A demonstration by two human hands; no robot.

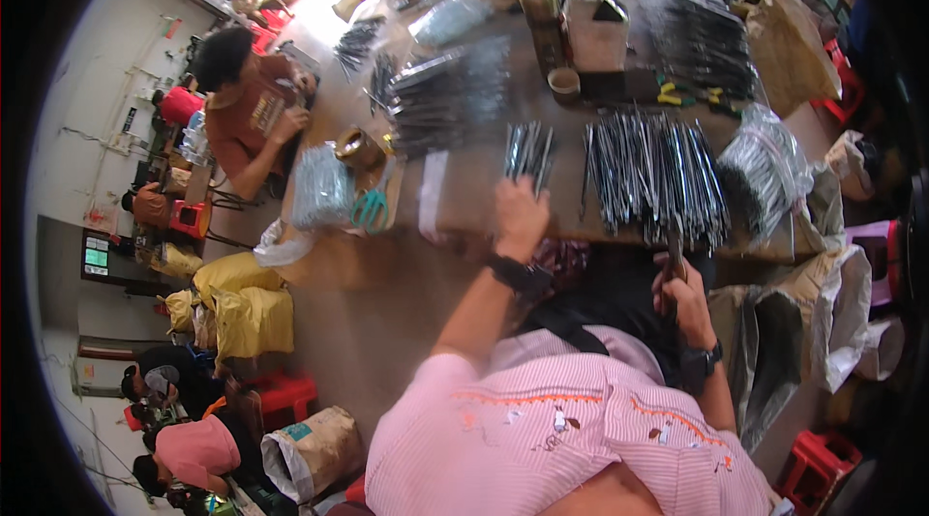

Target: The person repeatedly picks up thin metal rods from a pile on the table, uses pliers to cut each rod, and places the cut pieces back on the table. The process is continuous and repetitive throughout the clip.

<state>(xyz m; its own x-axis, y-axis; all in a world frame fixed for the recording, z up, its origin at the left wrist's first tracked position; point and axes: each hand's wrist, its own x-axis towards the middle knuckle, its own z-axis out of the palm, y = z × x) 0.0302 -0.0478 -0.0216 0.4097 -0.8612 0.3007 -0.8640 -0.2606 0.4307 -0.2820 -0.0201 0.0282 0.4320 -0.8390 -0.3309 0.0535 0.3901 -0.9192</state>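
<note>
At the table's near edge, my left hand has its fingers curled at the near ends of a small group of thin shiny metal rods. Blur hides how many rods it grips. Lower and to the right, my right hand is closed round a dark slim hand tool that points up toward the table; its exact kind is hard to make out. Just beyond that tool, a wide pile of dark metal rods lies side by side, ends toward me.
Pliers with yellow-green handles lie behind the pile. A plastic-wrapped rod bundle sits right. Farther left are teal-handled scissors, a tape roll and a bagged bundle. A co-worker sits at the left side.
</note>
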